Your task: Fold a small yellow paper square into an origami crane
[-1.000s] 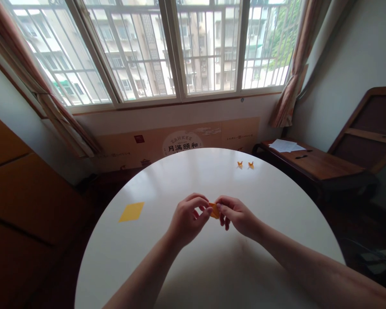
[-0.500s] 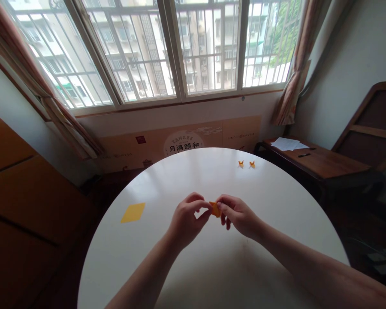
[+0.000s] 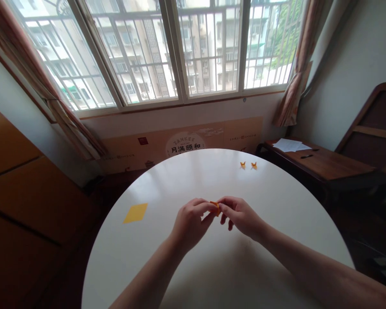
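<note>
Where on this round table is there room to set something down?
The white table is bare between the yellow sheet and the left hand, and between the right hand and the two small orange figures near the far edge. It is crowded where both hands hold the folded orange paper.
</note>
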{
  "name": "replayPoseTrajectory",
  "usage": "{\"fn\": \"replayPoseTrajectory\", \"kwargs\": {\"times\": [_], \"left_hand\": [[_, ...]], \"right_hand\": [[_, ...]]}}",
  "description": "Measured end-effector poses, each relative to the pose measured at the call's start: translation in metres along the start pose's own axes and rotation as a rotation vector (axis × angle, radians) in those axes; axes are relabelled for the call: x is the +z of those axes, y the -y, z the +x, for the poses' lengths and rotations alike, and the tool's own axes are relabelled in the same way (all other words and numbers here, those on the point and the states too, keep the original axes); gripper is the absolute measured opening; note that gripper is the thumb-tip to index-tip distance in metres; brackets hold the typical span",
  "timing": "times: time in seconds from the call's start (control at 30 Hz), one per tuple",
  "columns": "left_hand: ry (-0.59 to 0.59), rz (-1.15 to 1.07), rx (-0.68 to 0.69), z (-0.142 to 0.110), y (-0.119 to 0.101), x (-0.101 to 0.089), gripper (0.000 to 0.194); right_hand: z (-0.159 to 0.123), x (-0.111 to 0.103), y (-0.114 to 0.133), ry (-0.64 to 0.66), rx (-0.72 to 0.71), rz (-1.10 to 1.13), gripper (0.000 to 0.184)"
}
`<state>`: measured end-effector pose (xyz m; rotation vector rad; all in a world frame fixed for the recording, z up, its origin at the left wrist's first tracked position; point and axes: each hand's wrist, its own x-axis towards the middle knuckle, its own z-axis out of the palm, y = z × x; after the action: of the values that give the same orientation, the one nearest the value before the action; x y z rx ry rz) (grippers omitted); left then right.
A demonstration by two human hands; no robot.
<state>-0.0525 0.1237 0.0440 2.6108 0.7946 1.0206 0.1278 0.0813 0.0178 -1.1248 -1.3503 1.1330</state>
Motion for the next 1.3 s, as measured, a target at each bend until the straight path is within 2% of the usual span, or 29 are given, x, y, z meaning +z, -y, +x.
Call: {"fn": "replayPoseTrajectory", "kwargs": {"times": [0.23,0.43,0.87,1.3], "left_hand": [[0.014,-0.045,-0.102,0.0,0.004,0.001,0.005],[0.005,-0.103,-0.11,-0.001,0.008,0.002,0.007],[-0.003,-0.143,-0.09,-0.002,0.006,0.003,0.006],[-0.001,-0.325,-0.117,0.0,0.007,0.0,0.013]], "right_hand": [[-0.001,0.001,0.001,0.026,0.05,0.064,0.031],[-0.003,0.0,0.004,0.058,0.046,0.082,0.036],[-0.001,-0.001,-0.004,0.051,-0.002,0.046,0.035],[0.001,-0.003,-0.008,0.013,-0.033,0.06,0.038]]}}
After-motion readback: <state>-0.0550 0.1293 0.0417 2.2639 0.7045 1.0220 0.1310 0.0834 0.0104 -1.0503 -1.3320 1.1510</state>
